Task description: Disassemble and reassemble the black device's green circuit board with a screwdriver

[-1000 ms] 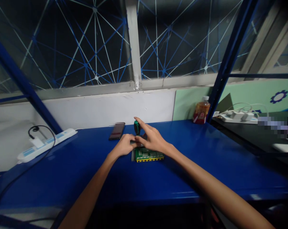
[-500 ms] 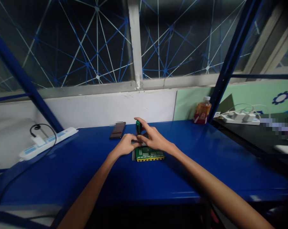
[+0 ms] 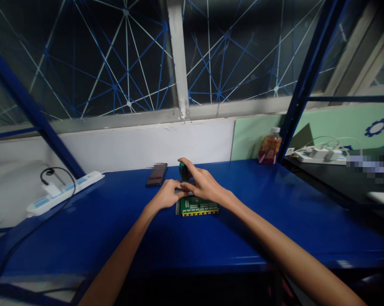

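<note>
A green circuit board (image 3: 195, 204) with a row of yellow terminals along its near edge lies on the blue table. My right hand (image 3: 206, 183) is closed around a screwdriver (image 3: 183, 171) with a green and black handle. The screwdriver stands roughly upright over the far left part of the board, its tip hidden behind my fingers. My left hand (image 3: 168, 193) is at the board's far left corner, thumb and fingers pinched together close to the screwdriver's lower end. What lies between those fingertips is hidden.
Behind my left hand a dark phone (image 3: 156, 174) lies on the blue table (image 3: 115, 221). A white power strip (image 3: 66, 193) with a black cable is at the left. At the back right stands a drink bottle (image 3: 270, 147), beside a blue frame post (image 3: 306, 80).
The screwdriver handle has turned and shifted slightly left in my right hand. My left hand stays in nearly the same place, and so does the board.
</note>
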{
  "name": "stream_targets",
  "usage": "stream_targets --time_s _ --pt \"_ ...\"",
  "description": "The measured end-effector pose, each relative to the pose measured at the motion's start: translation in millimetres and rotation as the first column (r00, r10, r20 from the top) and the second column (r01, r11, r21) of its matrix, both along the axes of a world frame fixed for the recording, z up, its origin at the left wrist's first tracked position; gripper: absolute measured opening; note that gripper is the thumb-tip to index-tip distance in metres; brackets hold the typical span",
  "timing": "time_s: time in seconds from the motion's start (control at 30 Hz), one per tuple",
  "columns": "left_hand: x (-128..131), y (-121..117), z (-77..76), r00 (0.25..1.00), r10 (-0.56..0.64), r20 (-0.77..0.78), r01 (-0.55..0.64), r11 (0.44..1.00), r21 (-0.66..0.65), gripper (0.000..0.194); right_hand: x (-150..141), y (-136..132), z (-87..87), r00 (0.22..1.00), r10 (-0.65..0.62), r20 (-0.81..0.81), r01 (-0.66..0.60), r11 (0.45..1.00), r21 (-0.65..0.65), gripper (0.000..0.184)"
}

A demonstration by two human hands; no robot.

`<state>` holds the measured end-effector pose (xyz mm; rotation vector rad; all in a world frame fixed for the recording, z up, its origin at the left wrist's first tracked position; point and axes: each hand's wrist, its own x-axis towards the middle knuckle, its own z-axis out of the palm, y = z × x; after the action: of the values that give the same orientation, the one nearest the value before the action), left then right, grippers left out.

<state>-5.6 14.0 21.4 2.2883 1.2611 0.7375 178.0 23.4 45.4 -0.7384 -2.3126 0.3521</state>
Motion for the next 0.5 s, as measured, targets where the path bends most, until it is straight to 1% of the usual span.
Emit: stream_targets --time_s 0.1,0.23,0.3,0.4,0.5 --pt "-0.1 0.1 -0.7 0.999 0.029 -0.021 -0.028 0.999 0.017 0.020 -1.2 -0.1 -1.9 0.999 -0.034 0.013 0.034 0.998 0.047 0.073" --pt "-0.2 0.8 -2.1 1.000 -0.004 -0.011 0.004 1.000 0.025 0.021 -0.4 -0.3 -1.9 1.000 -0.021 0.014 0.020 0.999 0.038 0.074" --pt "0.5 0.6 -2.2 1.000 -0.010 -0.013 0.010 1.000 0.029 0.021 -0.2 0.3 -1.6 0.998 -0.056 0.034 0.054 0.997 0.054 0.073" --pt "1.9 -0.3 -1.4 1.000 -0.006 -0.015 0.007 1.000 0.026 0.020 -1.4 1.6 -2.6 0.987 -0.141 0.073 0.134 0.987 0.093 0.073" --pt "2.7 -0.7 -0.9 1.000 -0.003 -0.006 0.004 1.000 0.020 0.019 -2.9 2.8 -6.4 0.985 -0.158 0.062 0.150 0.981 0.120 0.073"
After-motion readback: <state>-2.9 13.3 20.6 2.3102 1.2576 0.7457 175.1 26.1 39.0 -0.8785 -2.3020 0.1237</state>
